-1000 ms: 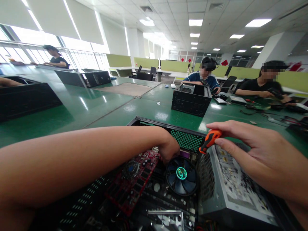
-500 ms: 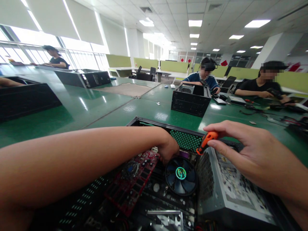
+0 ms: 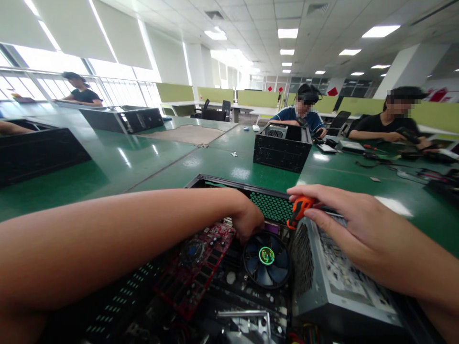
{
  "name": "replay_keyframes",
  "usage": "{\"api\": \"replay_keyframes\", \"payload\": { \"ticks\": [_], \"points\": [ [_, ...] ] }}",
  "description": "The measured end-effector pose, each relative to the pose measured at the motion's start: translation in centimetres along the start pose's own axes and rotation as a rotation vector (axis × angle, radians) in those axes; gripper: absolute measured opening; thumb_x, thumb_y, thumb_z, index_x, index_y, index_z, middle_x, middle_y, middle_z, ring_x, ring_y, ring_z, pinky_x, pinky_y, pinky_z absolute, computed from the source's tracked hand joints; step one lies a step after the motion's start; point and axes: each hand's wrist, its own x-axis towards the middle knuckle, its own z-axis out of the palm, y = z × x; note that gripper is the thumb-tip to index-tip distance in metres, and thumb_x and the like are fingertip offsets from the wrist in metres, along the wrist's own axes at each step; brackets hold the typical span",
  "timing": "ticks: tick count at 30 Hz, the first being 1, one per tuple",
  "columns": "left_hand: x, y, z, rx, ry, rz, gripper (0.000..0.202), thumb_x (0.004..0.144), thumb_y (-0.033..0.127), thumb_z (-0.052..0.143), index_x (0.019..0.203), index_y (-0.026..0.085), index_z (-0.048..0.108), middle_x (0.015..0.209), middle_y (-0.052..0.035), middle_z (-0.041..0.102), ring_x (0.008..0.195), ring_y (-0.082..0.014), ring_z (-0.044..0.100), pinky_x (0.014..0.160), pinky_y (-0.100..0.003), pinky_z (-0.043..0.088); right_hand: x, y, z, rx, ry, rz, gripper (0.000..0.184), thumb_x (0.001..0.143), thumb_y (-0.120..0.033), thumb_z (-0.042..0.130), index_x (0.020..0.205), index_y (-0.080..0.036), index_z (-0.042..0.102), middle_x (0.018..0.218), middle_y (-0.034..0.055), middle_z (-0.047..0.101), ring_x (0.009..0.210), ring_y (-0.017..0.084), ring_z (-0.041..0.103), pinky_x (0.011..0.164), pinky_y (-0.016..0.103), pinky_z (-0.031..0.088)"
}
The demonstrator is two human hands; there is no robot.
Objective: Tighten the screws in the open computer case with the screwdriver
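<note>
My left hand (image 3: 249, 220) reaches down into an open computer case (image 3: 195, 180), beside the black CPU fan (image 3: 266, 260). Its fingers are curled downward and their tips are hidden, so whatever they grip does not show. Between thumb and fingers my right hand (image 3: 353, 224) grips an orange and black screwdriver (image 3: 300, 210) by its handle, above the grey power supply (image 3: 311, 282). The screwdriver leans, with its lower end toward the case's perforated rear panel; its shaft cannot be made out. A red graphics card (image 3: 199, 267) lies tilted under my left forearm.
A metal bracket (image 3: 247, 315) shows low inside the case. Across the green table (image 3: 161, 162) stand another black computer case (image 3: 281, 150) and further cases at the left. Co-workers sit beyond them, and cables (image 3: 405, 172) lie at the right.
My right hand and the screwdriver have shifted slightly left, and the screwdriver stands a little more upright. My left hand stays at the same place beside the fan. The view has shifted slightly.
</note>
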Motion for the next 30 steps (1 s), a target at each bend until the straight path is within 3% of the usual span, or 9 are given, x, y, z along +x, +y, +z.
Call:
{"api": "replay_keyframes", "payload": {
  "ticks": [5,10,12,17,20,23,30],
  "points": [
    [-0.3,0.4,-0.3,0.018,0.013,-0.004,0.017,0.069,0.014,0.076,0.068,0.024,0.062,0.076,-0.0008,0.075,0.075,-0.0228,0.065,0.072,-0.032,0.05,0.1,0.5,-0.5,-0.006,-0.013,0.059,0.023,0.11,-0.04,0.063,0.109,-0.026,0.081,0.104,0.0056,0.088,0.088,0.028,0.084,0.072,0.04,0.064],
    [-0.3,0.5,-0.4,0.004,0.007,-0.03,0.009,0.073,0.016,0.075,0.076,0.022,0.069,0.082,-0.0026,0.079,0.078,-0.0229,0.067,0.074,-0.032,0.051,-0.1,0.4,0.0,0.036,0.001,0.012,0.035,0.114,-0.027,0.049,0.138,-0.026,0.074,0.136,0.0039,0.084,0.123,0.023,0.08,0.104,0.037,0.063],
    [-0.3,0.5,-0.5,0.001,-0.005,-0.032,0.008,0.074,0.017,0.075,0.076,0.022,0.069,0.082,-0.0031,0.079,0.079,-0.0231,0.067,0.073,-0.032,0.051,-0.1,0.2,0.0,0.049,-0.006,-0.002,0.037,0.114,-0.025,0.046,0.141,-0.026,0.072,0.141,0.0033,0.083,0.127,0.021,0.079,0.108,0.036,0.062],
    [-0.3,0.6,-0.6,-0.008,0.004,-0.042,0.01,0.072,0.016,0.074,0.074,0.022,0.067,0.083,-0.0025,0.079,0.079,-0.0224,0.067,0.072,-0.031,0.051,-0.8,-0.2,-1.3,0.1,0.061,0.085,0.03,0.112,-0.029,0.053,0.134,-0.031,0.074,0.123,0.002,0.086,0.104,0.024,0.083,0.09,0.036,0.067],
    [-0.3,0.6,-0.5,0.017,0.013,-0.023,0.008,0.072,0.018,0.075,0.073,0.022,0.068,0.083,-0.0024,0.079,0.079,-0.0226,0.067,0.074,-0.032,0.051,-2.0,-0.7,-2.4,0.145,-0.014,0.04,0.03,0.116,-0.037,0.052,0.136,-0.042,0.072,0.125,-0.0039,0.085,0.105,0.023,0.083,0.082,0.031,0.067],
    [-0.4,0.5,-0.4,0.037,0.039,0.003,0.009,0.071,0.017,0.075,0.071,0.023,0.068,0.081,-0.002,0.078,0.078,-0.0231,0.066,0.076,-0.033,0.052,-3.0,-1.2,-3.1,0.125,-0.074,0.007,0.027,0.116,-0.044,0.052,0.136,-0.048,0.07,0.129,-0.0081,0.085,0.11,0.023,0.083,0.084,0.029,0.069],
    [-0.4,0.4,-0.2,-0.038,0.034,-0.012,0.014,0.066,0.017,0.077,0.063,0.023,0.064,0.068,0.0013,0.072,0.076,-0.0225,0.066,0.074,-0.031,0.052,-2.4,-2.7,-2.7,0.12,-0.16,0.015,0.031,0.116,-0.043,0.048,0.135,-0.043,0.072,0.131,-0.0047,0.086,0.109,0.024,0.085,0.079,0.028,0.071]
  ]
}}
